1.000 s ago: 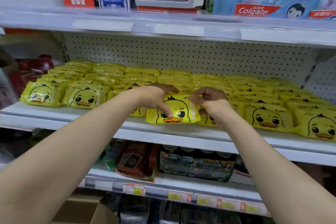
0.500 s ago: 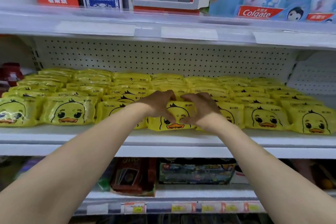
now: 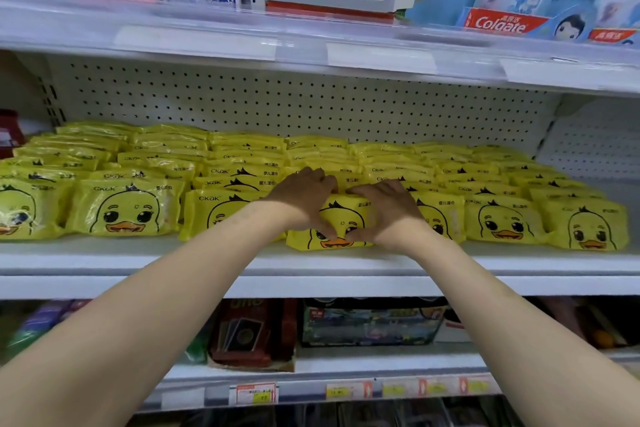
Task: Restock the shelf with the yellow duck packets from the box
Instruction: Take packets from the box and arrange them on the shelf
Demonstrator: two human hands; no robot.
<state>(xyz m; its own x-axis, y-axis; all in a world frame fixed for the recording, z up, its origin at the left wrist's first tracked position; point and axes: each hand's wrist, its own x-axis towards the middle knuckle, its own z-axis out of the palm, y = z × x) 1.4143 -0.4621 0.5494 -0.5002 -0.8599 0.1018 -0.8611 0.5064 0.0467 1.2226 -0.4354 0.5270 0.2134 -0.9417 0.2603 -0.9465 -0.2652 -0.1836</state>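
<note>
**Head view (sole view)**

- Item: yellow duck packet (image 3: pixel 341 218), upright and face out at the front of the shelf (image 3: pixel 104 263). It stands in the front row between the left neighbour packet (image 3: pixel 221 215) and the right neighbour packet (image 3: pixel 498 222). Its lower edge sits a little forward of theirs.
- Left hand (image 3: pixel 304 198): grasping the packet, with fingers curled over the top edge and the thumb on the printed face.
- Right hand (image 3: pixel 384 211): grasping the same packet in a mirrored hold. The two thumbs nearly meet by the beak.
- Stock behind: back rows (image 3: pixel 242 156) of like packets, overlapping, reaching to the perforated back panel (image 3: pixel 311 104).
- Box: not in view.
- Step, as judged: seating this packet flush in the front row.
- Handling notes:
  - Push the base back evenly with both thumbs until the face lines up with the neighbours.
  - Keep the fingers on the top edge so the soft pack does not flop or buckle.
  - Avoid dragging the side seams across the neighbours, which would likely skew them.
  - Let go only once the packet leans on the row behind.
</note>
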